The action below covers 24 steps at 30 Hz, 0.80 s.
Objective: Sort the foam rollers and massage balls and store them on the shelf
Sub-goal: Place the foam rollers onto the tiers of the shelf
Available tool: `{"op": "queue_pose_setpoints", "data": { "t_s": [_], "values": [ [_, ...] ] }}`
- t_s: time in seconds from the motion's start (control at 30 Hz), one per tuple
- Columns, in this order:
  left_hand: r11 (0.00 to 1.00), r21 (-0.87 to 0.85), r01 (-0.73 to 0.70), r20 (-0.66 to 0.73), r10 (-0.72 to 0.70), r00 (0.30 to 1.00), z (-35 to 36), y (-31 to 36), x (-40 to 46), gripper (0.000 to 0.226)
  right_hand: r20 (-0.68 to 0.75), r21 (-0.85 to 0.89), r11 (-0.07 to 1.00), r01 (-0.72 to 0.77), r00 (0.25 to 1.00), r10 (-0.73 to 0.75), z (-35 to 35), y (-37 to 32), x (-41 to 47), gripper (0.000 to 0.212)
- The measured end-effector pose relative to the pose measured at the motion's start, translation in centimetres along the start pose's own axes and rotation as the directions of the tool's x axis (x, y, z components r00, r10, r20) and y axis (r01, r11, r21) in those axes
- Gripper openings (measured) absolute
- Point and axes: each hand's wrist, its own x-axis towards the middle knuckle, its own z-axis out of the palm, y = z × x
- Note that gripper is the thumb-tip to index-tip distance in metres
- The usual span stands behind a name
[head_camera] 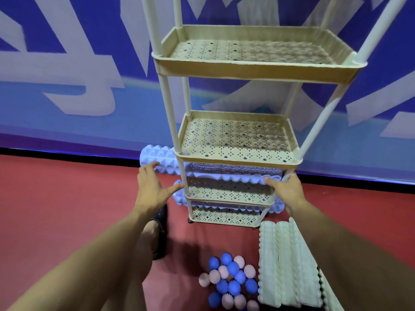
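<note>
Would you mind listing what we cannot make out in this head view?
- Upper blue roller: its right part is veiled by the shelf tier above.
- Lower blue roller: only its ends show past the tier.
- Right hand: fingertips hidden behind the shelf post, so contact is unclear.
- White rollers: count unclear; right arm and bottom edge cut them off.
- Massage balls: pile cut by the bottom edge.
</note>
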Motion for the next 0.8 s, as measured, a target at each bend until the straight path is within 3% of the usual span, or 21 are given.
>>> {"op": "queue_pose_setpoints", "data": {
  "t_s": [0.1,0.2,0.43,0.63,0.8],
  "values": [
    [0.999,0.000,0.038,0.043,-0.038,0.998,-0.8,-0.3,1.6,0.130,-0.001,0.001,1.000,0.009,1.000,-0.009,0.0,-0.1,-0.1,0.034],
    [0.986,-0.088,0.142,0.057,-0.138,0.989,-1.2,-0.8,3.5,0.145,0.005,-0.021,1.000,0.002,1.000,-0.002,-0.2,0.2,0.2,0.035],
    [0.978,-0.117,0.171,0.052,-0.166,0.985,-1.4,0.0,4.3,0.140,0.003,0.066,0.998,0.009,1.000,-0.009,-0.1,0.8,0.7,0.030],
    [0.976,-0.161,0.145,0.068,-0.136,0.988,-0.5,1.6,3.9,0.137,-0.026,0.165,0.986,0.030,0.999,-0.026,-0.6,0.8,1.0,0.061],
    [0.981,-0.157,0.114,0.110,-0.097,0.989,0.7,3.2,3.3,0.139,-0.013,0.096,0.995,0.016,1.000,-0.015,-2.6,1.2,1.3,0.087]
  ]
}}
